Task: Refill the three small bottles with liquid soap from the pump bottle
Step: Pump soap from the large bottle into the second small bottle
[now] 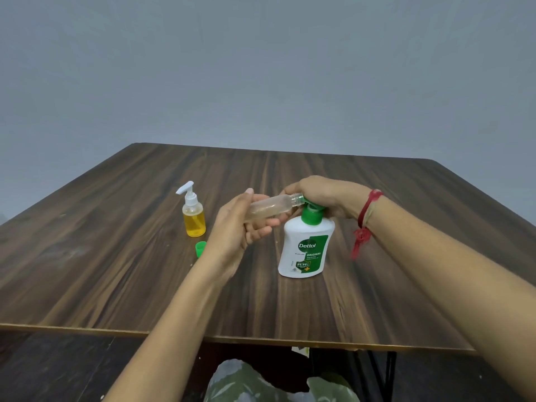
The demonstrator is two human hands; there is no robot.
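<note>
I see pump bottle (304,248) on tabletop (116,256), right of centre | right grip (322,195) on top of its pump head | left grip (240,227) just left, holding small bottle (271,206) tilted, mouth at the nozzle | second small bottle (193,216) upright, further left | loose cap (200,248) on tabletop just before it

Yellow bottle (193,219), green cap (200,248) at left.

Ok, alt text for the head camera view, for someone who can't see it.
A left hand holds a clear bottle sideways, its open neck at the green spout of a white pump bottle whose top the right hand grips. A yellow-filled bottle and green cap sit nearby.
</note>
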